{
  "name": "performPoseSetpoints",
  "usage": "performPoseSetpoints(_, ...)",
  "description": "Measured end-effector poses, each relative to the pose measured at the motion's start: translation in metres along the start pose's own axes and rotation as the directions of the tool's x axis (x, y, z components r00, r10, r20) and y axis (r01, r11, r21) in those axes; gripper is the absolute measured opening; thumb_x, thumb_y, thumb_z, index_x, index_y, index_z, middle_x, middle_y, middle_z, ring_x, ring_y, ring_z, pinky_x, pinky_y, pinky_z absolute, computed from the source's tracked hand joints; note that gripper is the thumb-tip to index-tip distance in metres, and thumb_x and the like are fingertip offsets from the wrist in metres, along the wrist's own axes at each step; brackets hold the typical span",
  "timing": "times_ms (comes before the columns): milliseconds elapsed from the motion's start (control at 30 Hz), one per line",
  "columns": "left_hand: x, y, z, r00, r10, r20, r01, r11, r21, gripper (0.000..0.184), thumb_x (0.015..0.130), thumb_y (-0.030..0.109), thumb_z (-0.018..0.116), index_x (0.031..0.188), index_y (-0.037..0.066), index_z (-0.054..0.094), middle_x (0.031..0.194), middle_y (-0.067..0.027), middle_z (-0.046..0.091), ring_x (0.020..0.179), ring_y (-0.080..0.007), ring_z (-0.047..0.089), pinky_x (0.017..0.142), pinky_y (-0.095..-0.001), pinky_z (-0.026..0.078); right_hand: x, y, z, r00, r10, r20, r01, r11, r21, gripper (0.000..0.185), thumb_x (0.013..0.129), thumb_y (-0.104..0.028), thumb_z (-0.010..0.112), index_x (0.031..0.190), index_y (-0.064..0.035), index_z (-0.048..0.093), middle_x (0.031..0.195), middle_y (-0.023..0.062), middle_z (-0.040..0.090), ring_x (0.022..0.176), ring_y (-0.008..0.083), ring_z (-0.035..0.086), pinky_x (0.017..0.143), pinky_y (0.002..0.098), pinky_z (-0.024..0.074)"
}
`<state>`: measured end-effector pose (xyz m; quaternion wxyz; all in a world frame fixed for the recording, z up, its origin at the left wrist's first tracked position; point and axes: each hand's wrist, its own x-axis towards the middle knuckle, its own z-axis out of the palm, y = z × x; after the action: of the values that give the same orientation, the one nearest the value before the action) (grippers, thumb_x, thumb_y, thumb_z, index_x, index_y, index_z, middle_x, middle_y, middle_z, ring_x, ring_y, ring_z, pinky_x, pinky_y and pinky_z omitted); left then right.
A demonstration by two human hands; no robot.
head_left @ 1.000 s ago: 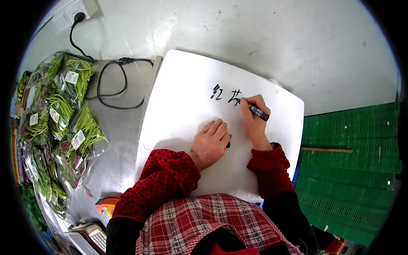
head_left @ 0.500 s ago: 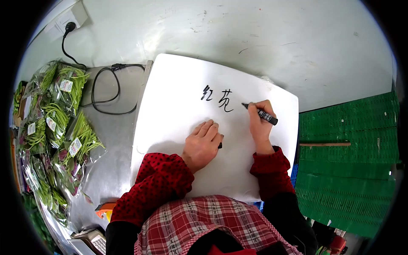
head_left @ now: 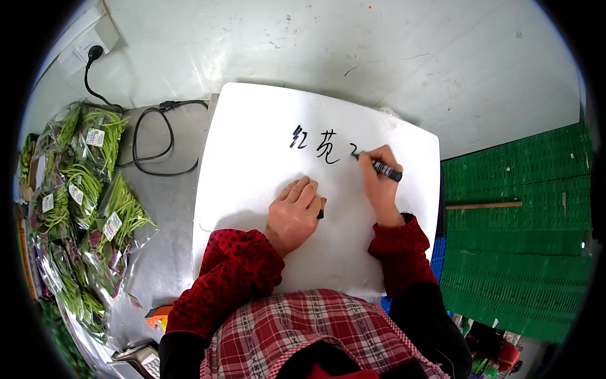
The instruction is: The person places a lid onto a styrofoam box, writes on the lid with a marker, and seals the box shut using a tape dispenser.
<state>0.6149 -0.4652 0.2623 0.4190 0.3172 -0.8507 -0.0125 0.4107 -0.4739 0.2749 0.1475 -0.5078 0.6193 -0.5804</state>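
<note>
A white foam board (head_left: 252, 120) with rounded corners lies in front of me, bearing black handwritten characters (head_left: 327, 146). Between the fingers and thumb of my right hand (head_left: 380, 183) is a black marker (head_left: 387, 170), its tip touching the board where a third character has begun. My left hand (head_left: 292, 211) rests on the board below the writing, fingers curled. A small black marker cap (head_left: 320, 214) pokes out beside its thumb, mostly hidden by the hand.
Bagged green-stemmed vegetables (head_left: 85, 189) with labels lie on the metal table (head_left: 158, 215) at left. A black power cable (head_left: 151, 170) loops there, plugged into a wall socket (head_left: 98, 41). Green perforated crates (head_left: 517, 240) stand at right. A keypad device (head_left: 146, 360) sits lower left.
My right hand has brought the marker tip down onto the board, and a new short stroke shows right of the second character. My left hand has stayed in place on the board.
</note>
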Motion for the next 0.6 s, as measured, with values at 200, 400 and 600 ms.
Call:
performPoseSetpoints(200, -0.003, -0.001, 0.003, 1.0, -0.003, 0.031, 0.004, 1.0, -0.016, 0.012, 0.079, 0.008, 0.07, 0.084, -0.001, 0.066, 0.102, -0.0136, 0.063, 0.102, -0.0297, 0.064, 0.088, -0.0405, 0.054, -0.002, 0.008, -0.017, 0.997, -0.016, -0.079, 0.021, 0.998, 0.059, 0.02, 0.084, -0.001, 0.068, 0.073, -0.0033, 0.051, 0.064, -0.0029, 0.051, 0.061, 0.0026, 0.043, 0.054, 0.0212, 0.0373)
performPoseSetpoints(400, 0.0, 0.0, 0.003, 1.0, -0.008, 0.018, 0.008, 1.0, 0.003, 0.014, 0.073, 0.006, 0.074, 0.076, 0.002, 0.061, 0.1, -0.0102, 0.065, 0.096, -0.0277, 0.068, 0.082, -0.0379, 0.057, 0.006, 0.015, -0.014, 0.995, -0.001, -0.097, 0.005, 0.999, 0.045, 0.021, 0.085, -0.001, 0.068, 0.073, -0.0035, 0.051, 0.064, -0.0041, 0.048, 0.06, 0.0017, 0.039, 0.053, 0.0207, 0.035)
performPoseSetpoints(600, 0.0, 0.0, 0.001, 1.0, -0.002, 0.016, 0.001, 1.0, 0.015, 0.015, 0.074, 0.007, 0.074, 0.076, 0.002, 0.06, 0.1, -0.0099, 0.065, 0.096, -0.0274, 0.068, 0.082, -0.0378, 0.057, -0.006, 0.012, -0.027, 0.997, 0.018, -0.07, -0.014, 0.998, 0.064, 0.023, 0.083, 0.001, 0.068, 0.071, -0.004, 0.049, 0.064, -0.0047, 0.048, 0.06, 0.0008, 0.039, 0.052, 0.0202, 0.0333)
